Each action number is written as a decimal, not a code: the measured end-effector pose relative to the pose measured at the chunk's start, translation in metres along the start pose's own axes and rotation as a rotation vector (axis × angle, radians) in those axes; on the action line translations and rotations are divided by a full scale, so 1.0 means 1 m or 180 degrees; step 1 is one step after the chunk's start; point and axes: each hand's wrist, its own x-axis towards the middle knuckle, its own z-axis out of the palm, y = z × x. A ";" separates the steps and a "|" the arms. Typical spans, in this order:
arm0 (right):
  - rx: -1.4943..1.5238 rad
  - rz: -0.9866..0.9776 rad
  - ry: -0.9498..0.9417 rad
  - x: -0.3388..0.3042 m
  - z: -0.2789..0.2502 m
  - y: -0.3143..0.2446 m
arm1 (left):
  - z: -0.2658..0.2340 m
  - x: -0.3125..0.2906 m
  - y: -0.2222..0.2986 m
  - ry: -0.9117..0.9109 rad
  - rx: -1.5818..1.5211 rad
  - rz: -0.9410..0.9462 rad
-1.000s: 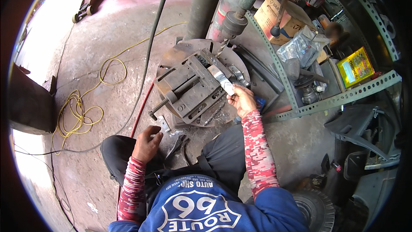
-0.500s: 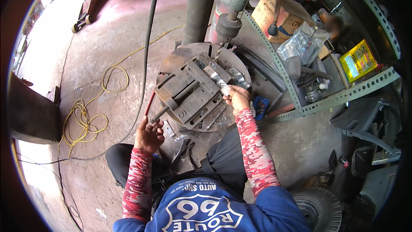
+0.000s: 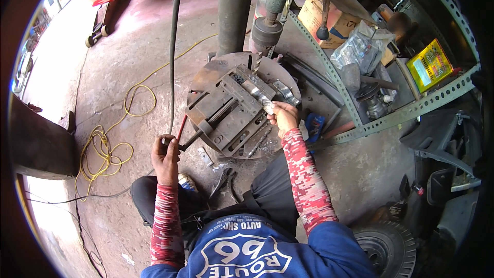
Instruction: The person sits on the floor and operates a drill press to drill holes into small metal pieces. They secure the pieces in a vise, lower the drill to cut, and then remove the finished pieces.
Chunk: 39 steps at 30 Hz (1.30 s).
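A person's right hand [image 3: 284,117] is pinching the near end of a shiny metal strip [image 3: 262,98], thumb and fingers closed on it. The strip is resting at a heavy vise [image 3: 224,121]; whether its far part is sitting in or over the jaw gap is unclear. The left hand [image 3: 166,157] is staying near the crank end of the vise screw [image 3: 224,111], fingers bent; how firmly it is gripping cannot be told. The strip is looking stiff, light and possibly slippery, its near end probably offering the safest hold. A drill bit [image 3: 257,63] is hanging near the far end, crowding access. A bent bracket [image 3: 284,91] is lying to the right, and a black cable [image 3: 172,67] is dangling beyond the left hand.
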 end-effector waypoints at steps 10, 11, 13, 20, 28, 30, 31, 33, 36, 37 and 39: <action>-0.0119 -0.0314 0.0191 -0.005 0.006 0.002 | 0.012 -0.038 0.015 -0.0138 0.0634 -0.0330; -0.0113 -0.0319 0.0159 -0.005 0.006 0.001 | 0.015 -0.041 0.012 -0.0360 0.0423 -0.0243; -0.0100 -0.0269 0.0124 -0.005 0.005 0.001 | 0.018 -0.048 0.003 -0.0451 0.0553 -0.0339; -0.0127 -0.0222 0.0070 -0.001 0.002 0.001 | 0.019 -0.042 -0.054 -0.0175 0.0785 0.0054; -0.0069 -0.0210 0.0185 -0.004 0.005 0.003 | -0.002 -0.006 -0.078 -0.0404 0.2131 0.0517; -0.0047 -0.0253 0.0174 -0.006 0.006 0.002 | -0.004 0.002 -0.076 -0.0443 0.2170 0.0635; -0.0055 -0.0256 0.0188 -0.006 0.006 0.002 | -0.004 0.004 -0.075 -0.0408 0.2233 0.0723; -0.0027 -0.0259 0.0171 -0.007 0.007 0.002 | -0.005 0.008 -0.072 -0.0492 0.2191 0.0452; 0.0012 -0.0257 0.0145 -0.006 0.006 0.003 | -0.009 0.009 -0.065 -0.0688 0.2157 0.0083; 0.0006 -0.0237 0.0159 -0.006 0.006 0.003 | -0.010 0.009 -0.062 -0.0733 0.2268 -0.0147; 0.0020 -0.0252 0.0138 -0.004 0.005 0.005 | -0.015 0.006 -0.055 -0.0962 0.2022 -0.0112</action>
